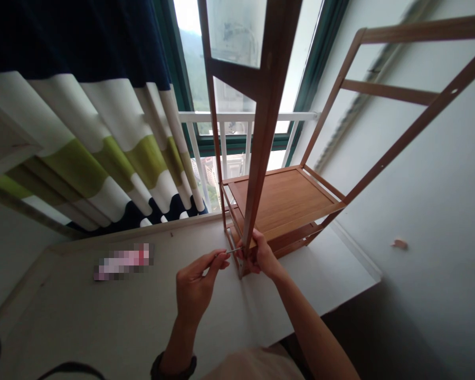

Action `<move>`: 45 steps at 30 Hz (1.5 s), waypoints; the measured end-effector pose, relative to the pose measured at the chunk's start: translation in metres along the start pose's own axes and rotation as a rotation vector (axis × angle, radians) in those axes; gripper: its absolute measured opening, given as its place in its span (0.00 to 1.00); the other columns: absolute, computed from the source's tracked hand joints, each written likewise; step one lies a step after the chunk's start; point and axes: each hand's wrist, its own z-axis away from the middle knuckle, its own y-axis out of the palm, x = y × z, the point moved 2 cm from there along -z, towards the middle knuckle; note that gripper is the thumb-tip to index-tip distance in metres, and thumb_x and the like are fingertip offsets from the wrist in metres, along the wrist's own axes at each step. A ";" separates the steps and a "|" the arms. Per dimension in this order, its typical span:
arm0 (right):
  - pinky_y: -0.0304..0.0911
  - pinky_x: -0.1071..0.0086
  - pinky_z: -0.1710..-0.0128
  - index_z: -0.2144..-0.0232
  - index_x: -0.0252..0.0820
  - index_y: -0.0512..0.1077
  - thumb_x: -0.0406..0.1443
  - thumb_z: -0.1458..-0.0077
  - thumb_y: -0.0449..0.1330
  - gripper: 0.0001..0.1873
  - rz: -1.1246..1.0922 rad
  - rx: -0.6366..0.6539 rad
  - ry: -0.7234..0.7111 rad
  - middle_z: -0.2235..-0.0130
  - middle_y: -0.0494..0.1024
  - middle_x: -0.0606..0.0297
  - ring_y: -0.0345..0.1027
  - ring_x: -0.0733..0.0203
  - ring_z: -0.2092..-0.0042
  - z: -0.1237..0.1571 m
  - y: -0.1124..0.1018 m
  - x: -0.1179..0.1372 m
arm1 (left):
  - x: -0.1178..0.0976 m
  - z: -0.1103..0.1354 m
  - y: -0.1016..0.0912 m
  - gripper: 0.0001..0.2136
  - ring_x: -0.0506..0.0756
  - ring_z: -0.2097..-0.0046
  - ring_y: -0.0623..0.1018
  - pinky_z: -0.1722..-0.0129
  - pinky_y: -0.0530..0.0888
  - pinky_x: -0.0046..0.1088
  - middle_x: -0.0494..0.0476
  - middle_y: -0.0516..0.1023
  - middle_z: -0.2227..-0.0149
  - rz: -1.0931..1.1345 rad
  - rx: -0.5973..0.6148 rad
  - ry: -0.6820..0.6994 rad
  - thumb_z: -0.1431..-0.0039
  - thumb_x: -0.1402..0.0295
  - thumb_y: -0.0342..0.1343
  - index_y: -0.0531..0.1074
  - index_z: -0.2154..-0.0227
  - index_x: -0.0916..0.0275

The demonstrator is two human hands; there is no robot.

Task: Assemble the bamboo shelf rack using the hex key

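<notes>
A wooden shelf rack (293,195) with slatted tiers and tall side frames stands on the white ledge. My left hand (198,287) pinches a thin metal hex key (233,250) between thumb and fingers. The key's far end meets the near wooden post (257,174) low down, near the upper shelf's corner; the exact contact is too small to make out. On the other side of that post, my right hand (264,256) is closed around it, with some fingers hidden behind the wood.
The white ledge (142,316) ends in a front edge at the right. A blurred pink packet (122,262) lies on its left part. Striped curtains (114,153), a white railing (247,117) and a window are behind. A wall (431,211) bounds the right; a dark cable (71,365) runs at lower left.
</notes>
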 end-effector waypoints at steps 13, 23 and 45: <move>0.34 0.75 0.91 0.78 0.38 0.64 0.58 0.49 0.35 0.33 0.050 0.005 -0.013 0.85 0.63 0.70 0.46 0.72 0.90 -0.004 -0.005 -0.007 | 0.000 0.004 0.006 0.09 0.53 0.71 0.79 0.68 0.76 0.26 0.50 0.80 0.75 0.126 0.023 -0.088 0.49 0.65 0.58 0.77 0.65 0.61; 0.35 0.76 0.92 0.79 0.38 0.62 0.58 0.49 0.35 0.32 0.035 0.022 -0.021 0.85 0.62 0.70 0.46 0.73 0.91 -0.001 -0.002 -0.003 | 0.007 -0.001 0.001 0.09 0.53 0.71 0.79 0.67 0.77 0.26 0.50 0.79 0.75 0.126 -0.032 -0.117 0.50 0.66 0.59 0.77 0.66 0.61; 0.34 0.75 0.92 0.78 0.37 0.63 0.56 0.49 0.37 0.31 0.001 -0.001 -0.012 0.82 0.65 0.70 0.47 0.74 0.91 0.001 0.000 0.001 | -0.002 0.003 0.003 0.07 0.50 0.71 0.79 0.68 0.74 0.22 0.48 0.80 0.73 0.064 0.014 -0.034 0.49 0.68 0.58 0.77 0.66 0.59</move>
